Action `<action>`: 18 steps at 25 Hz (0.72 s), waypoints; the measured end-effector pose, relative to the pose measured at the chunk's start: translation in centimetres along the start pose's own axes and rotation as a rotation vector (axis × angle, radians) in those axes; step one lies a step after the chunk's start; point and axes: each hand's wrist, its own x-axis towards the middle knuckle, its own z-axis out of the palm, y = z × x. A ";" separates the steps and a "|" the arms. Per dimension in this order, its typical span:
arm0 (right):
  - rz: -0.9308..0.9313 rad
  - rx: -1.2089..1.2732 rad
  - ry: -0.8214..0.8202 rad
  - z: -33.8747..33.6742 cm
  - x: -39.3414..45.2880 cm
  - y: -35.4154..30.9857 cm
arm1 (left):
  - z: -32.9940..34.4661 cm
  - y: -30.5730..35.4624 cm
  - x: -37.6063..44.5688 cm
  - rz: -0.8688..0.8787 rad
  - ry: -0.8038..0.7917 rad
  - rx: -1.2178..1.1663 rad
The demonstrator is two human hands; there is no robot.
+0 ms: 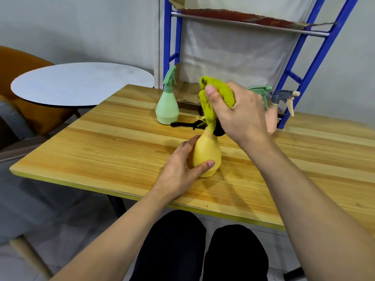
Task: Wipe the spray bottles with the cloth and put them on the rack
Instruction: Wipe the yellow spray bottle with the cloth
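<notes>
A yellow spray bottle [206, 153] stands upright on the wooden table [121, 147]. My left hand [182, 165] grips its body from the left. My right hand [237, 112] holds a yellow-green cloth [211, 98] bunched over the bottle's black spray head, which is mostly hidden. A green spray bottle [168, 104] stands farther back on the table. Behind my right hand a pink bottle [272, 120] with a grey trigger head [284, 96] and another green trigger head [261, 91] peek out. The blue rack [310, 63] rises at the table's far edge.
A round white table [81, 83] and an orange chair [22, 63] stand to the left. The rack's upper shelf [243, 19] carries worn cardboard. My legs in black trousers [198, 246] show below the table's near edge.
</notes>
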 end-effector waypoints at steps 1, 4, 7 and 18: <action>0.138 0.174 0.065 0.0 0.1 -0.1 | 0.0 0.0 0.0 -0.001 0.000 0.002; 0.439 0.451 0.256 -1.4 0.3 -0.3 | -0.1 0.1 -0.2 -0.002 -0.019 -0.015; 0.278 0.251 0.207 -2.1 -1.0 0.8 | -0.2 -0.1 -0.1 -0.001 -0.027 -0.021; 0.490 0.594 0.253 -0.9 -1.7 0.2 | -0.3 0.2 -0.1 0.011 -0.019 -0.012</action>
